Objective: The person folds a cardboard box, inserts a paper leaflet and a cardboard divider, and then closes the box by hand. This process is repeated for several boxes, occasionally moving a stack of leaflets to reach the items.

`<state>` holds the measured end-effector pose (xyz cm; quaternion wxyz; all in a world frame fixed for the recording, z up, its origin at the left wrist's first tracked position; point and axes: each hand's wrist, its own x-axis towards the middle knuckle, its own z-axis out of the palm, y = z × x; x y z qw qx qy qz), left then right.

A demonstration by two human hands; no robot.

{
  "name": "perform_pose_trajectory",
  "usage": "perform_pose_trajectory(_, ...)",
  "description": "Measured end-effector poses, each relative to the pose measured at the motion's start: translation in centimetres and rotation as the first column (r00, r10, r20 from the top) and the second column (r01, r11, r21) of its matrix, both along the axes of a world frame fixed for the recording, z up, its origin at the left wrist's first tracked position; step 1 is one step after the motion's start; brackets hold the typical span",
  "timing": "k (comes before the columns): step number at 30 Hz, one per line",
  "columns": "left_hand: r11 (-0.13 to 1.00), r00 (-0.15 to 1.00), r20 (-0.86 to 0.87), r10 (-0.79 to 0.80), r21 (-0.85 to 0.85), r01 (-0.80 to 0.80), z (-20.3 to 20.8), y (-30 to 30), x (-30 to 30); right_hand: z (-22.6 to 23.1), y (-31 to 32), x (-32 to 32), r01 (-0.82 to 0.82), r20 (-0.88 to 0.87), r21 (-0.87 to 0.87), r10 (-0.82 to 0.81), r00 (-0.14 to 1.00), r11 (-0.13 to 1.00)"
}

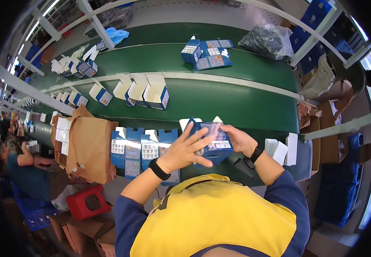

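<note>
Above the near edge of the bench, I hold a blue printed carton (220, 144) between both hands, with a white flap standing up at its far side. My left hand (185, 147) lies across its left part, fingers spread wide against the printed face. From the right, my right hand (240, 140) grips the carton's side, its thumb and fingertips at the upper right edge; part of that grip is hidden behind the carton. Beside my left wrist stand several blue and white cartons (133, 150). A dark handheld tool (244, 167) lies below my right hand.
Open cartons (154, 95) stand on the green conveyor (232, 98) beyond a pale rail. Unfolded blue cartons (211, 53) lie farther back. White leaflets (278, 150) sit at right, a brown paper-lined box (92, 145) at left. Another person (29, 171) sits at far left.
</note>
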<state>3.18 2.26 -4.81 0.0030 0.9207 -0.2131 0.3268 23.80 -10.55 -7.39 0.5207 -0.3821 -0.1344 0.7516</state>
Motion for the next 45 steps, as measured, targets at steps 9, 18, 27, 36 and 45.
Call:
perform_pose_trajectory(9,-0.014,0.055,-0.816,0.576,-0.077,-0.997,-8.2,-0.8,-9.7,-9.9,10.7,4.1,0.359,0.672,0.538,-0.645,0.364,0.763)
perform_pose_trajectory(18,-0.22,-0.132,-0.737,0.663,-0.024,-0.975,-10.4,-2.1,-10.3,-16.2,9.0,-0.8,0.437,0.84,-0.078,-0.177,0.513,0.896)
perform_pose_trajectory(27,-0.179,-0.118,-0.67,0.733,-0.022,-0.984,-8.0,-3.4,-10.3,-7.2,4.3,-15.0,-0.261,0.201,-0.237,0.31,0.929,0.936)
perform_pose_trajectory(36,-0.329,0.509,-0.497,0.703,-0.862,-0.386,-2.3,-1.2,-9.4,-0.1,1.8,-14.4,-0.143,0.634,0.225,-0.033,0.773,0.964)
perform_pose_trajectory(45,-0.493,0.968,-0.174,0.182,-0.868,-0.063,1.0,-2.7,-4.8,2.9,0.0,-11.1,0.028,0.613,0.488,-0.365,0.7,0.872)
